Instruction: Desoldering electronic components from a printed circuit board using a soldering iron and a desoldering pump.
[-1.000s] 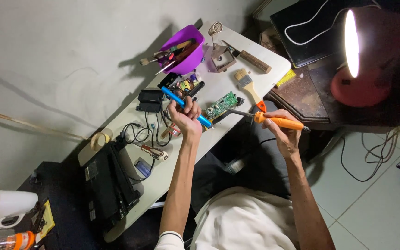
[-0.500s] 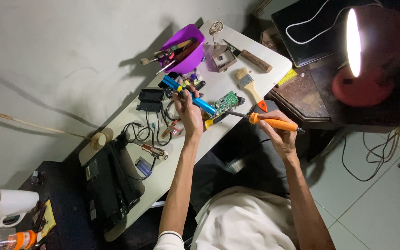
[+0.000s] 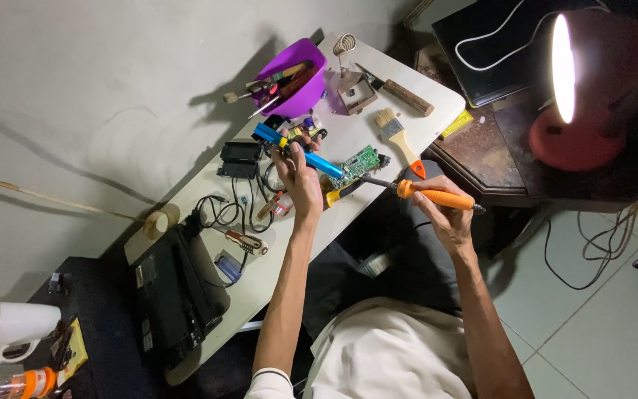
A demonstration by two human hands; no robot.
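While right hand [image 3: 437,210] overhangs table [image 3: 437,100] edge (iron [image 3: 437,197] gripped), floor open.

- Blue desoldering pump [image 3: 298,151]: slim tube, yellow band near its far end, held slanted above the bench.
- Orange-handled soldering iron [image 3: 416,193]: lying nearly level, tip just beside the green circuit board [image 3: 358,163].
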